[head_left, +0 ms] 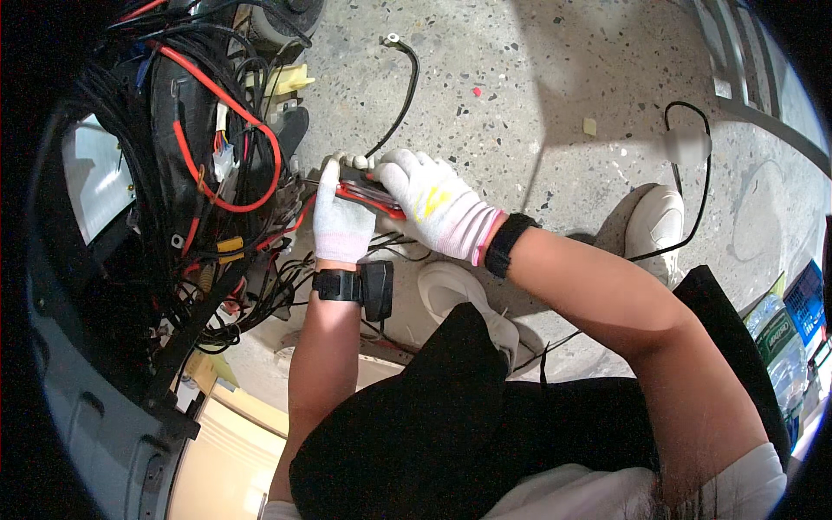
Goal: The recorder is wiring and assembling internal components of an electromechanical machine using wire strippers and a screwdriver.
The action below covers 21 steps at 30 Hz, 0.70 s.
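Gloved fingers (397, 173) of right hand (431, 204) curled over red-and-black tool (373, 199), its left end clasped by left hand (340, 221). Tool held between both palms, above speckled floor (537, 165), its exact kind hidden by gloves. Black cable (414, 82) seen arcing away from just beyond fingertips; whether gripped too cannot be told. Close by on left, red cable (278, 160) looped among tangled black wires (121, 108). White shoes (446, 284) planted below.

Red-and-dark tool (373, 198) | slanted | partly covered | between left hand (343, 218) and right hand (433, 199)
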Tool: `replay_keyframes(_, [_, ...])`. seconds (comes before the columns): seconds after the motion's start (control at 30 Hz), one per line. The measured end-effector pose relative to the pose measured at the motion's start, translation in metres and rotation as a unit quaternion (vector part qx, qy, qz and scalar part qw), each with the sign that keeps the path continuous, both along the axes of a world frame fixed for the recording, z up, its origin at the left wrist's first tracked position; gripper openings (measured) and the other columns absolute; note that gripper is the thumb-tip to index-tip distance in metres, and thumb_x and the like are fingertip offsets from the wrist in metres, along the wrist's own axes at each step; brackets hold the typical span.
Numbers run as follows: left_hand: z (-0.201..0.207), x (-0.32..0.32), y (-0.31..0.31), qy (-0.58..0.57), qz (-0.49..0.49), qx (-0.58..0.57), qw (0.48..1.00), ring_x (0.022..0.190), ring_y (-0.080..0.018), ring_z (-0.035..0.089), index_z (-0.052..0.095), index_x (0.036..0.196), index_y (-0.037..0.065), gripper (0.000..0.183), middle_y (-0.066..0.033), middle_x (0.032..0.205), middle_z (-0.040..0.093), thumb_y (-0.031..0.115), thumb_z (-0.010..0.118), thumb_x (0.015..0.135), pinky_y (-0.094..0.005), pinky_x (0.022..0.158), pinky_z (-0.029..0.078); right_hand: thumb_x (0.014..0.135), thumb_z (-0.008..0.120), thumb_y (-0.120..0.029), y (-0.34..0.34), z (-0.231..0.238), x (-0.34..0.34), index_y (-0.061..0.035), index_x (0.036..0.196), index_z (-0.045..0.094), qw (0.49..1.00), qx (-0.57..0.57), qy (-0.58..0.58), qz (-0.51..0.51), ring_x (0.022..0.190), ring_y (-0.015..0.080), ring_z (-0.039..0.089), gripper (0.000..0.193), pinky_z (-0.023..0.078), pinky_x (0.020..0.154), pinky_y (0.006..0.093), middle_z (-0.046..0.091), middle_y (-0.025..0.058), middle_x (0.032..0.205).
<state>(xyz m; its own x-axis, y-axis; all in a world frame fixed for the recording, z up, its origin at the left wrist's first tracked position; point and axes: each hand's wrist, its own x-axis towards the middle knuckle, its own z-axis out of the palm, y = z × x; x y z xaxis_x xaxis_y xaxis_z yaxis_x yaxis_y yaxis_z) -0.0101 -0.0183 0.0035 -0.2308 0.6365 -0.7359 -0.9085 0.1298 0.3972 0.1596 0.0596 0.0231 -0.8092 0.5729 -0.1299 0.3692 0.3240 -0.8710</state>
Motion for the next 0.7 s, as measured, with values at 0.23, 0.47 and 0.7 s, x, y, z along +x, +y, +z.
replay_keyframes(0.23, [0.004, 0.006, 0.002, 0.022, 0.021, -0.019, 0.999, 0.097, -0.0246, 0.060, 0.060, 0.103, 0.006, 0.015, -0.0116, 0.101, 0.063, 0.017, 0.054, 0.094, -0.0429, 0.102, 0.045, 0.082, 0.067, -0.039, 0.005, 0.005, -0.006, 0.0017, 0.109, 0.060, 0.850, -0.510, -0.064, -0.112, 0.078, 0.0367, 0.067, 0.049, 0.053, 0.075, 0.0423, 0.069, 0.0194, 0.083])
replay_keyframes(0.47, [0.005, 0.003, 0.001, 0.012, -0.001, 0.011, 1.000, 0.102, -0.0247, 0.060, 0.059, 0.107, 0.005, 0.019, -0.0115, 0.105, 0.063, 0.019, 0.053, 0.096, -0.0394, 0.093, 0.048, 0.071, 0.073, -0.025, 0.002, 0.000, -0.002, -0.0081, 0.109, 0.057, 0.979, 0.200, -0.044, 0.000, 0.100, 0.0354, 0.058, 0.044, 0.048, 0.083, 0.0433, 0.059, 0.0111, 0.108])
replay_keyframes(0.7, [0.004, 0.004, -0.007, 0.034, 0.011, -0.025, 0.999, 0.104, -0.0227, 0.059, 0.059, 0.110, 0.008, 0.017, -0.0090, 0.104, 0.063, 0.011, 0.055, 0.094, -0.0418, 0.104, 0.043, 0.078, 0.074, -0.047, 0.001, -0.006, 0.003, 0.0025, 0.124, 0.054, 0.908, -0.407, -0.028, -0.090, 0.104, 0.0309, 0.064, 0.071, 0.050, 0.088, 0.0383, 0.063, 0.0246, 0.110])
